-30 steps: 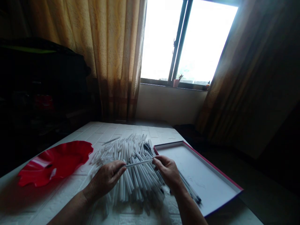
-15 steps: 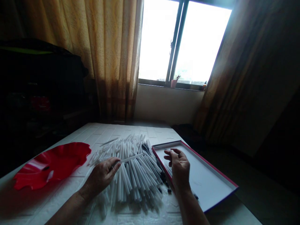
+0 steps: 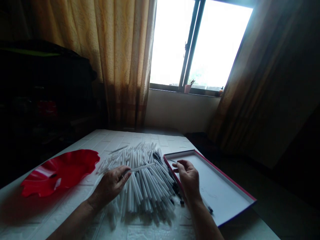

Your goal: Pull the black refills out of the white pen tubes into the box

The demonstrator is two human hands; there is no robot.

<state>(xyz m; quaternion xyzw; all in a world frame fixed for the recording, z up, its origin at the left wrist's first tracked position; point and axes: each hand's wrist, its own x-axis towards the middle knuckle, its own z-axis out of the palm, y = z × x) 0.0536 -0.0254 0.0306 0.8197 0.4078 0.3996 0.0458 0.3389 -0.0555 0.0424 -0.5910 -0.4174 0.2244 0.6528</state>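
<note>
A large pile of thin whitish tubes (image 3: 147, 190) covers the middle of the white table. My left hand (image 3: 112, 183) is closed on one pale tube (image 3: 143, 167), which points right above the pile. Over the left part of a shallow white tray (image 3: 222, 190) with a red and dark rim is my right hand (image 3: 187, 175). Its thumb and fingers are pinched on a thin thing whose tip shows at the left; most of it is hidden. A tube with a black end (image 3: 210, 209) lies in the tray beside my right wrist.
A red wavy-edged dish (image 3: 65, 170) sits on the table (image 3: 82, 143) at the left. Small black pieces (image 3: 181, 202) lie between pile and tray. Behind are curtains, a window and a pink cup (image 3: 187, 88) of sticks on the sill.
My right hand has shifted slightly left and down, and the thin thing at its fingertips shows less. My left hand keeps its tube. The whole view has shifted a little.
</note>
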